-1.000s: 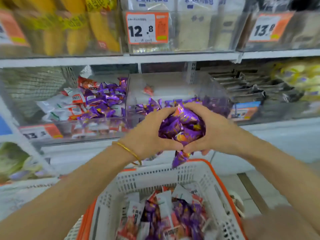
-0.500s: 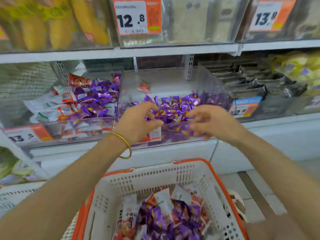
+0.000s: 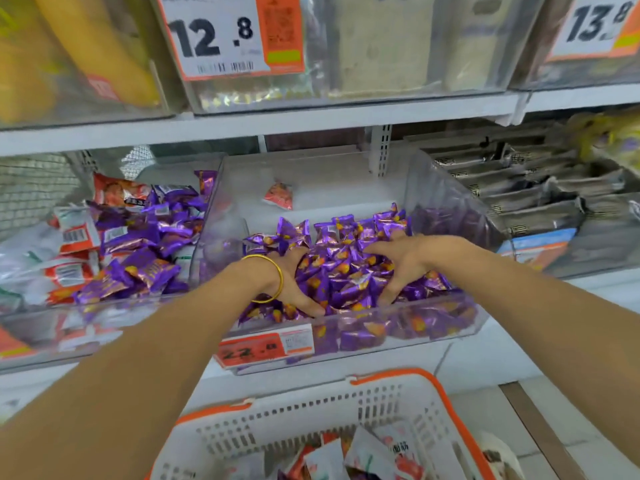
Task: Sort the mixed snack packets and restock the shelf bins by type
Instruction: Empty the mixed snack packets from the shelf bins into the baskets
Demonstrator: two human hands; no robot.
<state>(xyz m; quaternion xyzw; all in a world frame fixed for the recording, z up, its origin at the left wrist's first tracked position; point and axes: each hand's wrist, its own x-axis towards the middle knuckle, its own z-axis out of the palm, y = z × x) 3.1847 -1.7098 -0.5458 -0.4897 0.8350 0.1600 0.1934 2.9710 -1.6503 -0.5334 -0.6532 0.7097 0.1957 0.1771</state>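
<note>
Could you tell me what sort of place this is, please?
Most likely a shop's snack aisle. A printed 12.8 tag hangs on the upper shelf, a clear bin holds loose purple packets, and an orange-rimmed shopping basket sits below.

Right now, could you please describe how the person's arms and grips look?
Both forearms are bare, no sleeves in view. A thin round gold metal bangle circles the left wrist; the right wrist carries nothing. Neither the left grip nor the right grip wears a glove.
</note>
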